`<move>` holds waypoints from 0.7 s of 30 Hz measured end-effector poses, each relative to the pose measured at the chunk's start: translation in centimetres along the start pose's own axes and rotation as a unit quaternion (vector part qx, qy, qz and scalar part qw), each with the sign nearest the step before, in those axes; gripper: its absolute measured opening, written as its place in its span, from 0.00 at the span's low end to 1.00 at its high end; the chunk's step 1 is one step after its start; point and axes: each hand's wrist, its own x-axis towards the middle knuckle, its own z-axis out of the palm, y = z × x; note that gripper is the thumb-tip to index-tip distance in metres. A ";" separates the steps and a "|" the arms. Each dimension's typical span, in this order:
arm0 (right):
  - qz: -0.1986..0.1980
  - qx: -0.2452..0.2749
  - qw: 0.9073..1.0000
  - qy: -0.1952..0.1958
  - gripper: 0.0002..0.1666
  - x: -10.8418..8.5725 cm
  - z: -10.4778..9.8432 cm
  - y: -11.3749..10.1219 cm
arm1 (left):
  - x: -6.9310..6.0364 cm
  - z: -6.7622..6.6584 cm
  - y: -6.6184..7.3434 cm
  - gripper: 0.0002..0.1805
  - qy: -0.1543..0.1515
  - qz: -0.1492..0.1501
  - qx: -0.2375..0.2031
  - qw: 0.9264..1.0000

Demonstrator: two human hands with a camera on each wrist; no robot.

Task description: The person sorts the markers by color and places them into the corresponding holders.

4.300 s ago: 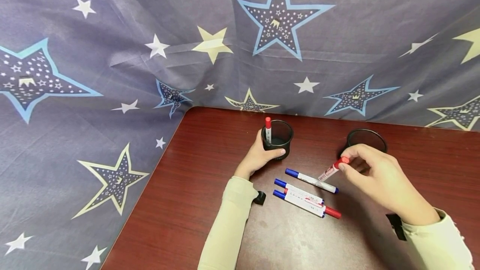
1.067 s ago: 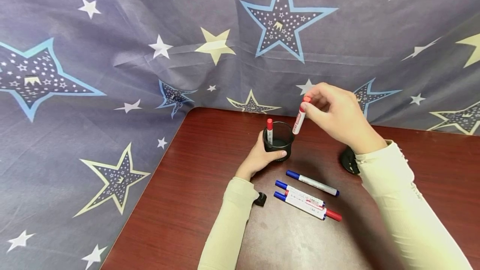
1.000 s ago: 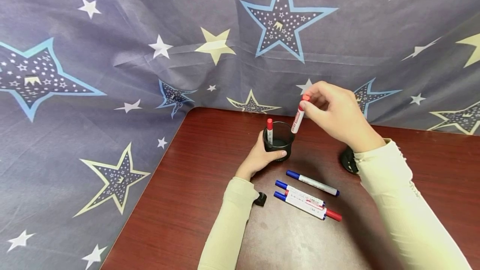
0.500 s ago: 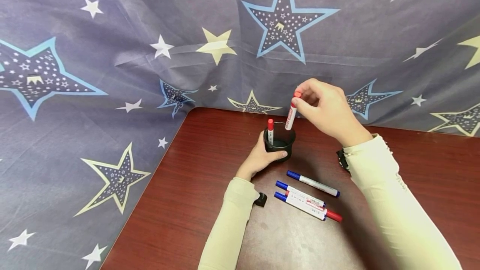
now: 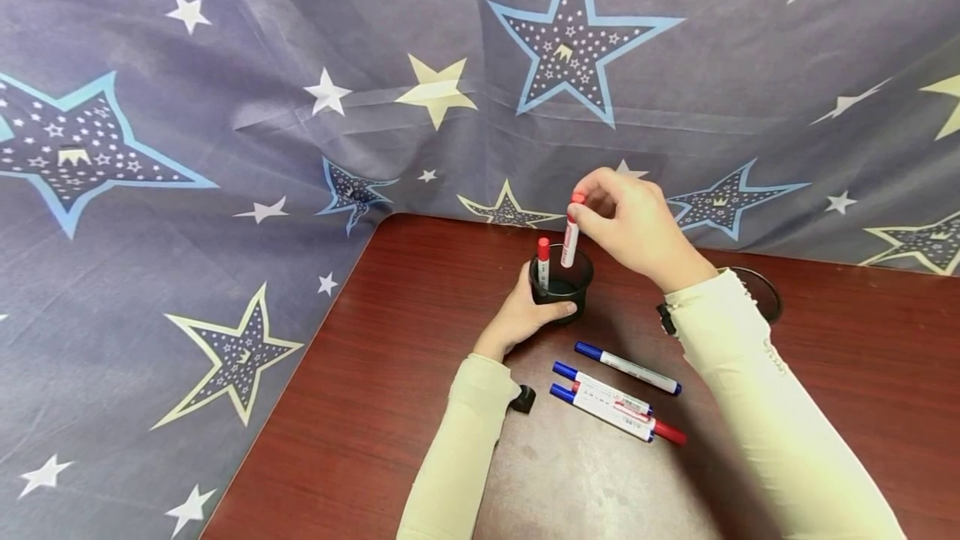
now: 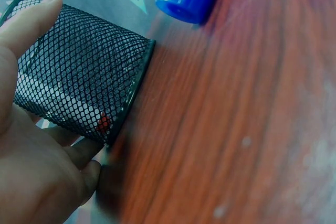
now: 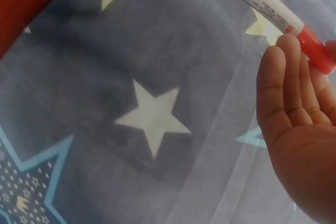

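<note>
My left hand [image 5: 519, 315] grips a black mesh pen cup [image 5: 561, 294] standing on the table; its thumb lies across the near side. In the left wrist view the fingers curl round the mesh cup [image 6: 86, 66]. One red-capped marker [image 5: 543, 261] leans inside the cup. My right hand [image 5: 633, 219] pinches a second red-capped white marker [image 5: 571, 240] by its cap, the lower end over the cup's mouth. The right wrist view shows the marker [image 7: 268, 6] held at its red cap by the fingertips of the hand [image 7: 299, 129].
Several markers lie near the cup: a lone blue-capped marker [image 5: 628, 367] and a close group [image 5: 611, 412] with blue and red ends. A second black mesh cup [image 5: 761, 290] stands to the right, partly behind the right forearm. A starry cloth [image 5: 480, 65] hangs behind the table [image 5: 337, 407].
My right hand has carried the red-capped marker leftward from near the right-hand cup, up and then over the left cup's mouth. The left hand has kept its grip on the cup.
</note>
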 end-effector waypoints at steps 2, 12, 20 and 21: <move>0.003 0.002 1.000 -0.011 0.04 0.0 0.5 0.2 | 0.0 0.0 -0.1 0.49 0.000 0.001 0.001 1.000; 0.004 -0.006 0.999 -0.031 0.04 -0.3 1.9 1.0 | -0.3 -0.1 0.3 0.48 0.001 0.002 0.004 1.000; 0.019 -0.008 0.999 -0.040 0.05 -0.6 2.8 2.0 | -0.3 0.0 0.4 0.49 -0.003 -0.004 0.004 1.000; 0.023 -0.010 0.999 -0.042 0.05 -0.6 2.9 2.1 | -0.3 0.0 0.4 0.49 -0.004 -0.006 0.004 1.000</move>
